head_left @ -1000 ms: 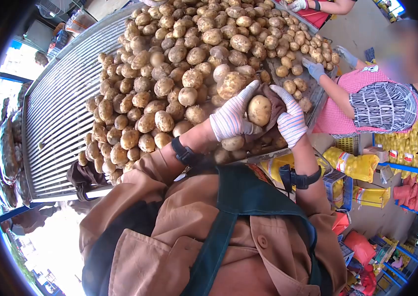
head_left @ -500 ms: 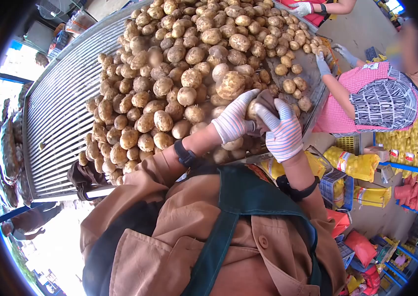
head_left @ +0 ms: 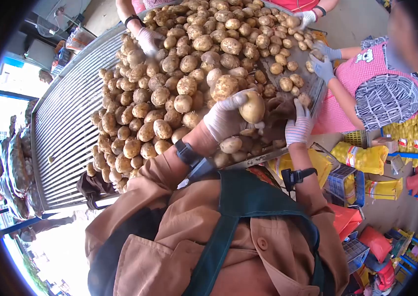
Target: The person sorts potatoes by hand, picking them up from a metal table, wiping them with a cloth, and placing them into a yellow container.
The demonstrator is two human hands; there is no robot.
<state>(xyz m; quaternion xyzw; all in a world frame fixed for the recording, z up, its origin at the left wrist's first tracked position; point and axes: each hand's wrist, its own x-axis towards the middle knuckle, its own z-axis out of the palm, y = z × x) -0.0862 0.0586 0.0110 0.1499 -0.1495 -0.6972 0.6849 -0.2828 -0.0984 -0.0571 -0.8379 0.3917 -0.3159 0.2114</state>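
My left hand (head_left: pixel 224 118), in a striped knit glove, grips a smooth pale potato (head_left: pixel 252 107) between thumb and fingers above the heap. Right of it, my right hand (head_left: pixel 298 127), gloved the same way, has its fingers on a dark brown cloth (head_left: pixel 279 112); part of the cloth lies in shadow. A large soil-specked potato (head_left: pixel 225 88) rests just beyond my left hand. Below that hand a few more potatoes lie near the table's edge, among them a pale one (head_left: pixel 231 145).
Potatoes (head_left: pixel 159 96) are heaped over a slatted metal table (head_left: pixel 70 103). A co-worker in pink check (head_left: pixel 349 93) handles potatoes at the right; other gloved hands (head_left: pixel 148 41) reach in from the far side. Yellow mesh sacks (head_left: pixel 359 157) and crates (head_left: pixel 339 182) stand at the right.
My hands have moved apart: the left now holds the potato clear of the cloth, while the right has shifted right with the cloth. A co-worker's hand has come in at the far left.
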